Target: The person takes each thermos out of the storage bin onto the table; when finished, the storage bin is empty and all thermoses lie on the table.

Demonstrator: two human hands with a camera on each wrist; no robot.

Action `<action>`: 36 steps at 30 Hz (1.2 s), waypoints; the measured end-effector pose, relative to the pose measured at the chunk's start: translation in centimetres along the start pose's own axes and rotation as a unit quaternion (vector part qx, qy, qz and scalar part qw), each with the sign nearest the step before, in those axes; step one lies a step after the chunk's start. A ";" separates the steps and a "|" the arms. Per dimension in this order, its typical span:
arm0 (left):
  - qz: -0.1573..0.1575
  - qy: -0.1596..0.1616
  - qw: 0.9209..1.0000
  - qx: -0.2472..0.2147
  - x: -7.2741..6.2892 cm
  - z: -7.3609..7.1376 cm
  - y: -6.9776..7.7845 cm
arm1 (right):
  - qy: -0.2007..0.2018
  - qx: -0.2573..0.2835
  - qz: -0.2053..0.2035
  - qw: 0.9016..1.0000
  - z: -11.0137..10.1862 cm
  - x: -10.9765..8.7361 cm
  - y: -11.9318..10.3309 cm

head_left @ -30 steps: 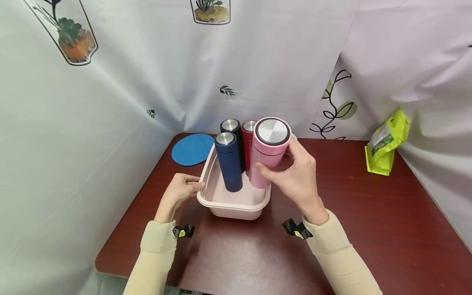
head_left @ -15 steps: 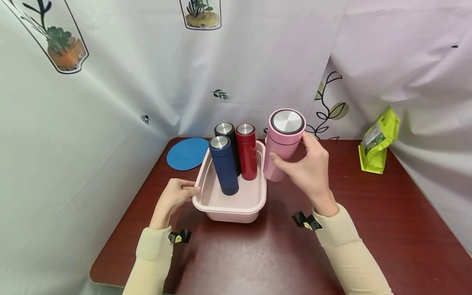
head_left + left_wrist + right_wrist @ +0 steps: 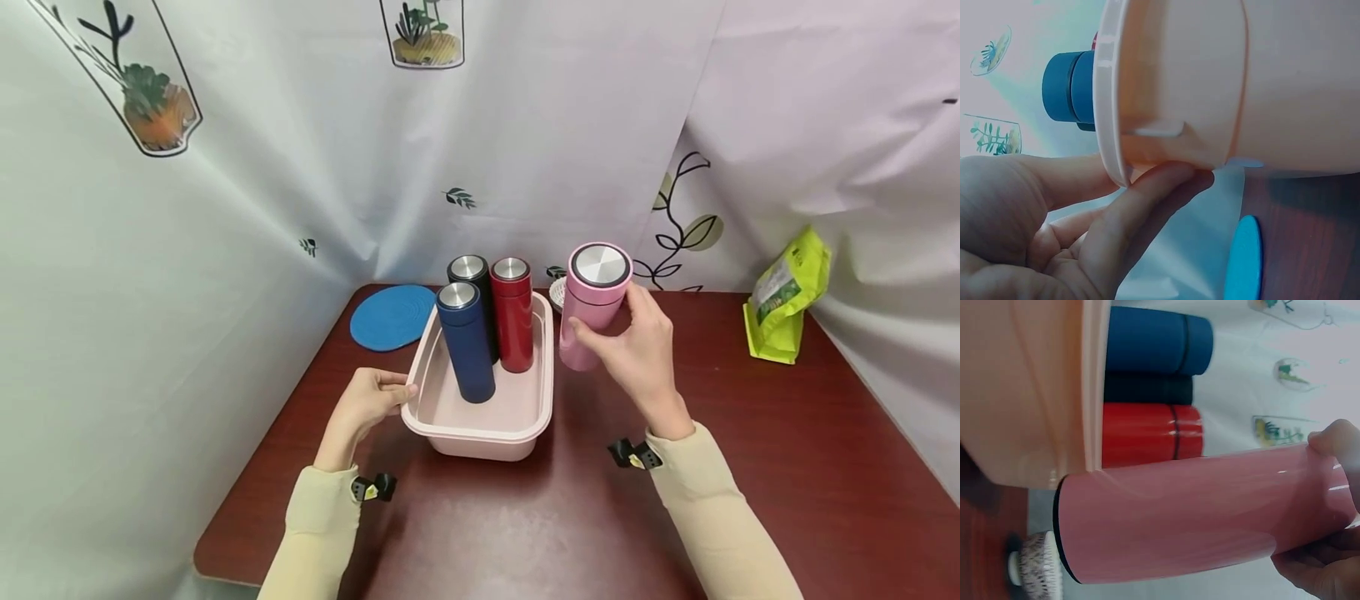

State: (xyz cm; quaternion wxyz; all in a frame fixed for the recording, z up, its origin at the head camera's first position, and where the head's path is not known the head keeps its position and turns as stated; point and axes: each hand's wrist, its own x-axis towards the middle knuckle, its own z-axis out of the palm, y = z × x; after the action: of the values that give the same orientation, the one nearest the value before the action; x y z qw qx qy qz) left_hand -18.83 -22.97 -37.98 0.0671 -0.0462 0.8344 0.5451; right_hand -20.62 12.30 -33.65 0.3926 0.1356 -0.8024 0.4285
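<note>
Right hand: pink flask raised beside tub rim.

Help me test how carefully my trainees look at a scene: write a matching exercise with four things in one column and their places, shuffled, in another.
Things
1. pink bottle
2. red bottle
3. blue mat
4. green bag

Places
A. on the table, at its back left corner
B. standing inside the tub
C. toward the right side of the table, near the hanging cloth
D. held in the right hand

Pairs: 1-D, 2-B, 3-A, 4-C
</note>
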 end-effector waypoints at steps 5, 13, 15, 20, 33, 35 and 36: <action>-0.002 0.004 1.000 -0.007 -0.1 -0.1 0.0 | -0.001 -0.001 0.015 1.000 0.7 -0.3 1.1; -0.005 0.004 1.000 -0.014 -0.1 0.0 -0.4 | -0.011 -0.016 0.055 0.998 1.6 -1.0 3.3; -0.007 0.003 1.000 -0.020 -0.1 0.1 -0.5 | -0.015 -0.023 0.063 0.998 1.8 -1.1 4.0; -0.004 0.004 1.000 -0.026 -0.1 0.3 -0.5 | -0.022 -0.041 0.086 0.995 2.3 -1.4 5.6; -0.012 0.012 1.000 -0.023 0.1 0.1 -0.2 | -0.031 -0.049 0.135 0.989 3.3 -1.7 8.4; -0.012 0.011 1.000 -0.023 0.0 0.0 -0.2 | -0.032 -0.050 0.141 0.988 3.5 -1.6 8.7; -0.012 0.012 1.000 -0.023 0.0 -0.1 -0.2 | -0.034 -0.050 0.145 0.988 3.6 -1.5 8.7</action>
State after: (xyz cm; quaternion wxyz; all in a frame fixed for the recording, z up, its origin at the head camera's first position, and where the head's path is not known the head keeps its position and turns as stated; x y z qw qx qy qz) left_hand -18.76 -23.16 -38.14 0.0622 -0.0642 0.8217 0.5629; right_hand -26.35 14.44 -40.98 0.3053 0.0126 -0.8467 0.4356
